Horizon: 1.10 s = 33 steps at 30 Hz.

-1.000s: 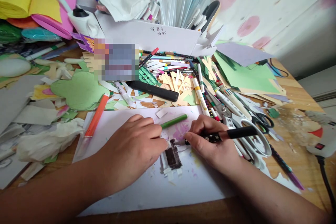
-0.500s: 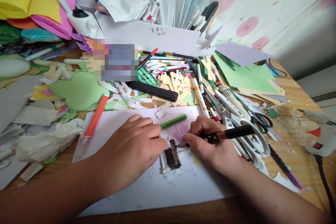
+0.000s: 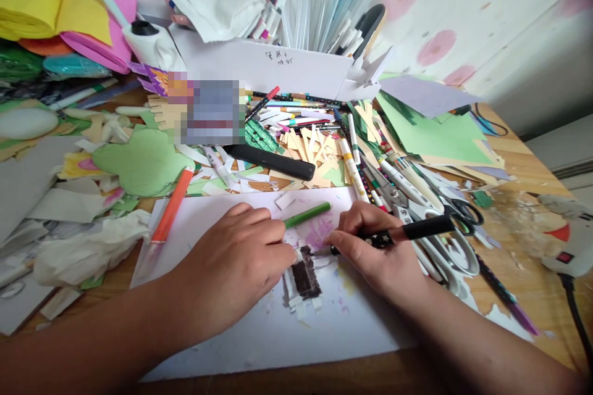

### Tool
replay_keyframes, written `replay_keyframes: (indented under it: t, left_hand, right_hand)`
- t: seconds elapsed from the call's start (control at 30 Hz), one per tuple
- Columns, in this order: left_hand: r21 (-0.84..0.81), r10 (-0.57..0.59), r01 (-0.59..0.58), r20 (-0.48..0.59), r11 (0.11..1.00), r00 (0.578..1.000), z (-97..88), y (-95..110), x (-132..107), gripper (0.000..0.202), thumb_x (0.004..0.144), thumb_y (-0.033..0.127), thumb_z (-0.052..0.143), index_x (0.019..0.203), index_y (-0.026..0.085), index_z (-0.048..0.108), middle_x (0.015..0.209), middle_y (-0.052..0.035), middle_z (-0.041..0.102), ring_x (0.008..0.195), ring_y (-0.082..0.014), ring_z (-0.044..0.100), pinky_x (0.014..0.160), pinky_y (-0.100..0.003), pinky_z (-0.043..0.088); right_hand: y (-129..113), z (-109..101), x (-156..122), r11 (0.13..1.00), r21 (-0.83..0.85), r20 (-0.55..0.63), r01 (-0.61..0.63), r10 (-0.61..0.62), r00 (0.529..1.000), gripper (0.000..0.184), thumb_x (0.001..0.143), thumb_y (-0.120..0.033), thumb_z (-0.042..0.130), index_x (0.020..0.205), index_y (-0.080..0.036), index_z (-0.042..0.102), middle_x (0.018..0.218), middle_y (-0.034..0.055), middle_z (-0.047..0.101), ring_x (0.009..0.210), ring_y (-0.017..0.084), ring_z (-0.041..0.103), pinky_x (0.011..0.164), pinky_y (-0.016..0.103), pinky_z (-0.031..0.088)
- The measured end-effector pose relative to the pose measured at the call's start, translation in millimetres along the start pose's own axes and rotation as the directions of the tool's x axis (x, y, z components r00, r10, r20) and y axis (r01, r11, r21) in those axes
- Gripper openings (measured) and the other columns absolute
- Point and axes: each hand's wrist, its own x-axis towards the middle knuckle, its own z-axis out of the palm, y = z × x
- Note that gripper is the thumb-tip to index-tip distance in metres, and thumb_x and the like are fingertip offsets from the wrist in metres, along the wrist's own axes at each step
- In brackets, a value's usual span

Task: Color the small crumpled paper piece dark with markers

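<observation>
My right hand [image 3: 377, 253] grips a black marker [image 3: 428, 227] with star dots on its barrel. The marker's tip points left at the upper right edge of a small piece of white paper [image 3: 296, 305], which bears a dark brown-black patch [image 3: 304, 278]. Thumb and fingers of my left hand [image 3: 236, 262] are closed on that piece's upper left edge, partly covering it. Beneath both hands is a large white sheet [image 3: 199, 345] with faint purple and yellow marks. A green pen [image 3: 308, 215] lies just beyond the small piece.
An orange marker [image 3: 172, 207] rests at the sheet's left edge. Scissors [image 3: 456, 253] and several pens lie to the right, near a white power strip [image 3: 569, 241]. Behind are a black bar-shaped object [image 3: 273, 162], paper scraps and a white box [image 3: 259, 68] of pens and clear tubes.
The black marker has shifted slightly, its tip now against the edge of the dark patch. My left hand keeps its place on the small paper piece. The view has moved a little.
</observation>
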Motion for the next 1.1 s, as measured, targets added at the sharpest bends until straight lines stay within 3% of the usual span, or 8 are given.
replay_keyframes:
  t: [0.77,1.1]
  left_hand:
    - [-0.006,-0.012,0.012,0.005,1.0,1.0,0.2,0.5,-0.6,0.022,0.087,0.013,0.053,0.069,0.022,0.063,0.064,0.0005,0.052,0.067,-0.0176,0.041,0.063,-0.033,0.023]
    - [0.01,-0.003,0.003,-0.007,1.0,1.0,0.1,0.4,-1.1,0.022,0.087,0.015,0.053,0.069,0.022,0.063,0.064,0.0005,0.051,0.066,-0.0177,0.041,0.062,-0.033,0.022]
  right_hand:
    - [-0.5,2.5,2.9,1.0,-0.019,-0.048,-0.017,0.016,0.999,0.026,0.078,-0.025,0.06,0.059,-0.022,0.042,0.053,-0.0051,0.043,0.048,0.01,0.038,0.045,0.024,0.029]
    - [0.8,2.3,1.1,1.0,-0.018,0.011,-0.002,0.003,1.0,0.026,0.078,-0.024,0.06,0.059,-0.021,0.042,0.053,-0.0053,0.043,0.048,0.01,0.037,0.045,0.024,0.029]
